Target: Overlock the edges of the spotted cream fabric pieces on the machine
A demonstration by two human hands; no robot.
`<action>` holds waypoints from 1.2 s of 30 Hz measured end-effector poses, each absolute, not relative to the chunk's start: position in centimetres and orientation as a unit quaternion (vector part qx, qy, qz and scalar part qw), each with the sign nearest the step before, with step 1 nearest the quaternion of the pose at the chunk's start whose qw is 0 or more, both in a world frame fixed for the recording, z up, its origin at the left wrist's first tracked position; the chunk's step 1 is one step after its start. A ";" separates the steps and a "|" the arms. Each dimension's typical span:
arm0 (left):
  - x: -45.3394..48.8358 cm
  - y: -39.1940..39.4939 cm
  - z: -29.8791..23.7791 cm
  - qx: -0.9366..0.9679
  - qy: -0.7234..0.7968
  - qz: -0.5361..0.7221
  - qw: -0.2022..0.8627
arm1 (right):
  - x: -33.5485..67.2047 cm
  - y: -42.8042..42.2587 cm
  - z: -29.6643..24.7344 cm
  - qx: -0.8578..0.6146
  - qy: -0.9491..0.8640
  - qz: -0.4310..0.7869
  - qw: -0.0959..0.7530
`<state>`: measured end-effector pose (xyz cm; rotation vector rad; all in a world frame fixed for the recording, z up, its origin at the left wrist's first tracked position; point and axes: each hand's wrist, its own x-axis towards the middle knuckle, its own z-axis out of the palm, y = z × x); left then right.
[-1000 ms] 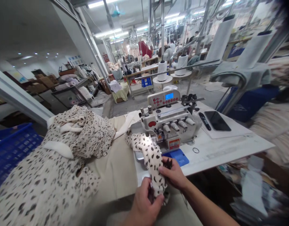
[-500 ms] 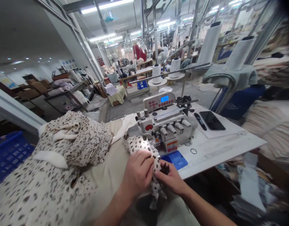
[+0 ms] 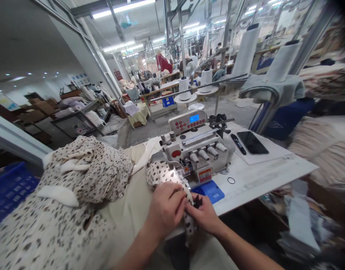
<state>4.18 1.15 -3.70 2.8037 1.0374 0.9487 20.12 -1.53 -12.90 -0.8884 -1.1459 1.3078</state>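
Observation:
A cream fabric piece with dark spots (image 3: pixel 158 172) lies at the needle end of a white overlock sewing machine (image 3: pixel 197 146), lit by the machine's lamp. My left hand (image 3: pixel 167 206) is closed on its near edge, fingers bent and pressed together. Just to the right, my right hand (image 3: pixel 203 213) pinches the same edge between thumb and fingers. A dark, jagged-edged item (image 3: pixel 198 201) shows at the right hand's fingers; its kind I cannot make out. From between the hands a strip of the fabric hangs down. The needle itself is hidden.
Spotted fabric (image 3: pixel 102 168) is heaped left of the machine, beside a blue basket (image 3: pixel 12 191). On the table's right lie a phone (image 3: pixel 252 142), a marker (image 3: pixel 238 144) and a black ring (image 3: pixel 231 180). Thread cones (image 3: pixel 245 48) stand behind. A scrap box (image 3: pixel 302 217) is at lower right.
My left hand has shifted slightly right, closer to my right hand. The hanging end of the fabric between them sits differently and shows less. Both hands keep their hold.

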 end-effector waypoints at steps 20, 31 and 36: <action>4.3 1.8 -4.1 0.879 0.349 0.324 0.012 | 20.4 -1.6 -13.6 -0.374 -0.427 0.593 0.571; 4.8 1.8 -3.8 0.862 0.395 0.314 -0.036 | 20.5 -1.4 -14.2 -0.371 -0.349 0.621 0.596; 4.7 0.0 -4.9 0.827 0.399 0.395 -0.024 | 20.5 -1.5 -14.1 -0.378 -0.348 0.615 0.598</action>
